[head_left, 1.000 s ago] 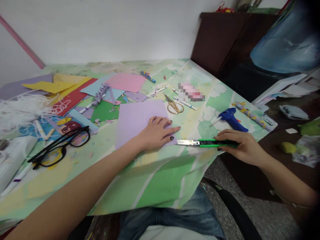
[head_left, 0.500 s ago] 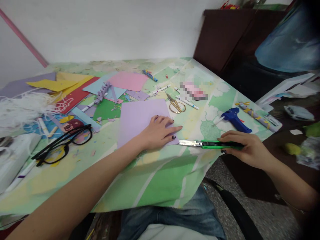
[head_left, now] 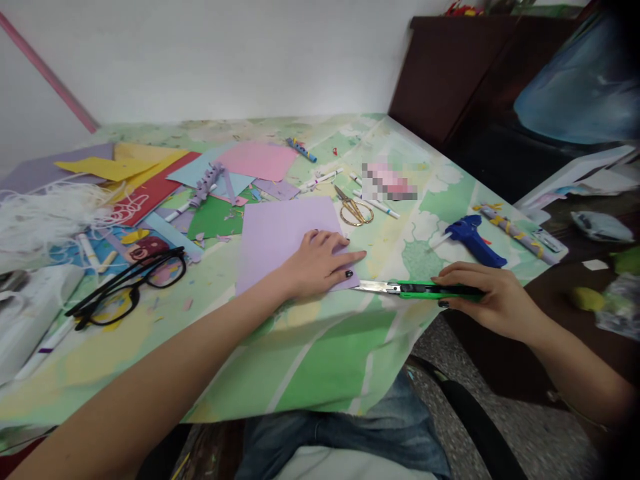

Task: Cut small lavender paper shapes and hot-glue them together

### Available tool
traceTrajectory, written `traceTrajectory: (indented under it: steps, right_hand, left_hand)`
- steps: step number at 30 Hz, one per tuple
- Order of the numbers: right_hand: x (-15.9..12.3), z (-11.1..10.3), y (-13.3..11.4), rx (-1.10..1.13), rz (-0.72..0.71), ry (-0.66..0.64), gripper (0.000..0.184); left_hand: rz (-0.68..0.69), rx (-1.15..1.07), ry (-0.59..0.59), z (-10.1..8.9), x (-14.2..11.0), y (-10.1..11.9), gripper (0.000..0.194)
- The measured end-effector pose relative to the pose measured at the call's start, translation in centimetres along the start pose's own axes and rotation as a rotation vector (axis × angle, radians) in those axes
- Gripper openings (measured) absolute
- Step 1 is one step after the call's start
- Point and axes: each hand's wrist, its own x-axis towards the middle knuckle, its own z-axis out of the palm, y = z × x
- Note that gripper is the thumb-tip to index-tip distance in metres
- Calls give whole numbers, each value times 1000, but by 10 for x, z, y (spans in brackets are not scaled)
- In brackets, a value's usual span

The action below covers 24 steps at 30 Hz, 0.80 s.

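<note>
A sheet of light purple paper (head_left: 273, 233) lies near the front edge of the table. My left hand (head_left: 320, 265) rests flat on its right part, fingers spread. In my right hand (head_left: 487, 297) is a green and black utility knife (head_left: 425, 290), held level with its metal blade out. The blade's tip reaches the paper's lower right corner; whether it is above or under the sheet I cannot tell. Gold-handled scissors (head_left: 354, 207) lie just beyond my left fingertips.
A blue glue gun (head_left: 474, 240) and a decorated purple tube (head_left: 520, 233) lie to the right. On the left are black glasses (head_left: 127, 288), white string (head_left: 55, 217) and coloured paper (head_left: 257, 160). Several markers (head_left: 380, 205) lie behind the scissors. The tablecloth (head_left: 320, 363) hangs over the front edge.
My right hand and the utility knife have shifted very slightly left, against the paper's corner. My left hand stays in place on the paper.
</note>
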Motion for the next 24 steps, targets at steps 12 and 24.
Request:
traceTrajectory:
  steps: [12,24]
  right_hand:
    - [1,-1,-5,-10,5,-5,19]
    - [8,2,-5,24,1,-27,18]
  left_hand:
    - [7,19,8,-1,0,0,45]
    - [23,-2,13,1,2,-4,47]
